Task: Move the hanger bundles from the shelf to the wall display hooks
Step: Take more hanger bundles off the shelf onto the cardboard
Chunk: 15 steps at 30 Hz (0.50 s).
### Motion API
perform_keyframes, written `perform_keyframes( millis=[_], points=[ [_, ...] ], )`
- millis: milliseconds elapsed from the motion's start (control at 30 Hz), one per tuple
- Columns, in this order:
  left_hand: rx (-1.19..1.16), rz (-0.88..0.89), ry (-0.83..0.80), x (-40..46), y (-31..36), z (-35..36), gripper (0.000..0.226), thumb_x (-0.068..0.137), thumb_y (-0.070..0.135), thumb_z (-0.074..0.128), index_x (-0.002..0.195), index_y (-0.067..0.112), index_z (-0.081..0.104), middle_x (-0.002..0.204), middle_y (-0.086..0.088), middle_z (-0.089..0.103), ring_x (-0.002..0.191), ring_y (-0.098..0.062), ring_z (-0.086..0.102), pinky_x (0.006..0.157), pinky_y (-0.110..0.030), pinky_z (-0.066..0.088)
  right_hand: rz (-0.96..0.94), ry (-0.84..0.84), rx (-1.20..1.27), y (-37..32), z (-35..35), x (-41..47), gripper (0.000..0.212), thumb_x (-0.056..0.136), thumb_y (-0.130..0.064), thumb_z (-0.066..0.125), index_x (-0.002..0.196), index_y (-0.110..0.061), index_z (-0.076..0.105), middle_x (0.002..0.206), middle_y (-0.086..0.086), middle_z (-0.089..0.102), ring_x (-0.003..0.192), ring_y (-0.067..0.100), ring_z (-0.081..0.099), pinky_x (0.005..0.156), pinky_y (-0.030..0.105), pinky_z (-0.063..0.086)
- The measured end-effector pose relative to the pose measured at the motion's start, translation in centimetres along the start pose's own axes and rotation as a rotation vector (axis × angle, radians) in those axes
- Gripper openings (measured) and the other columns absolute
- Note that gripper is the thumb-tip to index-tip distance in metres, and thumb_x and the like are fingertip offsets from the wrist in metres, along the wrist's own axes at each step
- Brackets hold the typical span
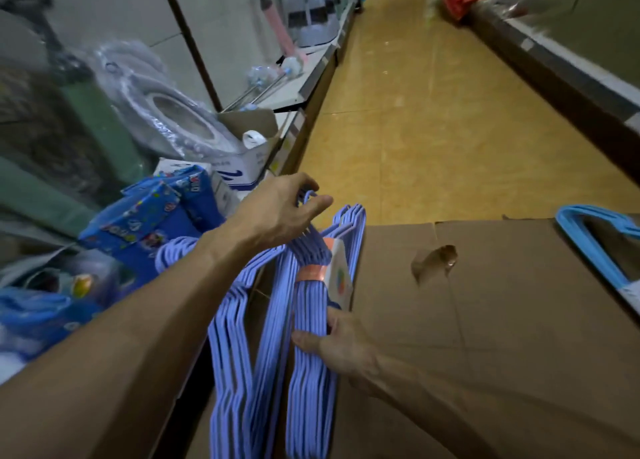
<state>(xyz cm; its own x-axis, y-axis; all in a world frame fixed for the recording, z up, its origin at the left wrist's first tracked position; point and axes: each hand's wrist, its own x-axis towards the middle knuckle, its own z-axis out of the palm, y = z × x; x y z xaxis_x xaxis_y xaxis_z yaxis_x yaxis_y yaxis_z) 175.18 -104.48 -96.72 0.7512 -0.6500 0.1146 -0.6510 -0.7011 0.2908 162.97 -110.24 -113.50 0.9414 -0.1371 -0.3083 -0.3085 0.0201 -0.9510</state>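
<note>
The purple hanger bundles (277, 320) stand on edge between the shelf (194, 323) on the left and a flat cardboard box (485, 320) on the right, touching the box's side. An orange band (311, 272) wraps one bundle. The left hand (280, 212) reaches over the hook ends, its fingers loosely curled about them. The right hand (332, 341) pinches that bundle lower down, thumb across the wires. A light blue hanger bundle (588, 237) lies on the box.
</note>
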Motion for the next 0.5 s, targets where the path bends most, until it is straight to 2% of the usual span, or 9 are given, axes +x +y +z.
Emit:
perform_keyframes(
  millis=[100, 200, 267, 333, 367, 433, 500],
  points=[
    [0.045, -0.051, 0.009, -0.8, -3.0, 0.3, 0.038, 0.097, 0.042, 0.054, 0.123, 0.016, 0.063, 0.119, -0.007, 0.067, 0.107, -0.022, 0.061, 0.080, -0.027, 0.042, 0.023, -0.035, -0.025, 0.9, 2.8, 1.3, 0.025, 0.088, -0.021, 0.075, 0.110, -0.018, 0.063, 0.107, 0.001, 0.069, 0.096, 0.019, 0.067, 0.082, 0.030, 0.057],
    [0.108, -0.120, 0.040, -1.1, -5.3, 0.6, 0.034, 0.097, 0.045, 0.052, 0.115, 0.021, 0.066, 0.112, -0.005, 0.070, 0.102, -0.026, 0.063, 0.085, -0.039, 0.052, 0.037, -0.062, -0.049, 1.5, 4.4, 2.2, 0.037, 0.088, -0.026, 0.074, 0.121, -0.015, 0.062, 0.114, 0.003, 0.068, 0.104, 0.022, 0.065, 0.090, 0.035, 0.056],
    [0.144, -0.173, 0.058, -1.3, -6.2, 0.8, 0.032, 0.096, 0.048, 0.050, 0.111, 0.025, 0.067, 0.109, -0.005, 0.071, 0.100, -0.029, 0.064, 0.084, -0.043, 0.054, 0.041, -0.089, -0.084, 1.9, 4.9, 2.4, 0.035, 0.091, -0.026, 0.072, 0.122, -0.014, 0.061, 0.111, 0.002, 0.067, 0.095, 0.016, 0.064, 0.083, 0.024, 0.056],
    [0.175, -0.209, 0.065, -1.5, -6.9, 1.1, 0.029, 0.097, 0.045, 0.050, 0.109, 0.026, 0.067, 0.109, -0.005, 0.071, 0.100, -0.031, 0.064, 0.083, -0.043, 0.053, 0.058, -0.122, -0.105, 2.4, 5.3, 2.7, 0.022, 0.093, -0.022, 0.069, 0.112, -0.013, 0.062, 0.096, -0.002, 0.065, 0.076, 0.004, 0.060, 0.062, 0.009, 0.050],
    [0.187, -0.222, 0.069, -1.6, -7.2, 1.2, 0.027, 0.097, 0.043, 0.050, 0.109, 0.026, 0.068, 0.110, -0.005, 0.071, 0.100, -0.031, 0.063, 0.082, -0.042, 0.052, 0.064, -0.135, -0.105, 2.5, 5.4, 2.9, 0.013, 0.094, -0.020, 0.068, 0.104, -0.015, 0.061, 0.088, -0.005, 0.063, 0.070, 0.001, 0.057, 0.054, 0.007, 0.046],
    [0.207, -0.235, 0.092, -1.7, -8.0, 1.5, 0.025, 0.096, 0.038, 0.050, 0.108, 0.025, 0.068, 0.109, -0.006, 0.071, 0.099, -0.032, 0.063, 0.080, -0.040, 0.051, 0.069, -0.151, -0.106, 2.9, 5.8, 3.5, 0.011, 0.093, -0.018, 0.068, 0.091, -0.020, 0.058, 0.080, -0.009, 0.060, 0.066, 0.000, 0.057, 0.053, 0.007, 0.045],
    [0.220, -0.246, 0.118, -1.8, -8.5, 1.7, 0.025, 0.097, 0.038, 0.049, 0.107, 0.024, 0.068, 0.107, -0.006, 0.071, 0.097, -0.031, 0.064, 0.079, -0.039, 0.047, 0.076, -0.157, -0.117, 2.9, 6.0, 3.9, 0.010, 0.093, -0.018, 0.069, 0.091, -0.022, 0.060, 0.083, -0.009, 0.062, 0.072, 0.002, 0.059, 0.061, 0.012, 0.049]
  ],
)
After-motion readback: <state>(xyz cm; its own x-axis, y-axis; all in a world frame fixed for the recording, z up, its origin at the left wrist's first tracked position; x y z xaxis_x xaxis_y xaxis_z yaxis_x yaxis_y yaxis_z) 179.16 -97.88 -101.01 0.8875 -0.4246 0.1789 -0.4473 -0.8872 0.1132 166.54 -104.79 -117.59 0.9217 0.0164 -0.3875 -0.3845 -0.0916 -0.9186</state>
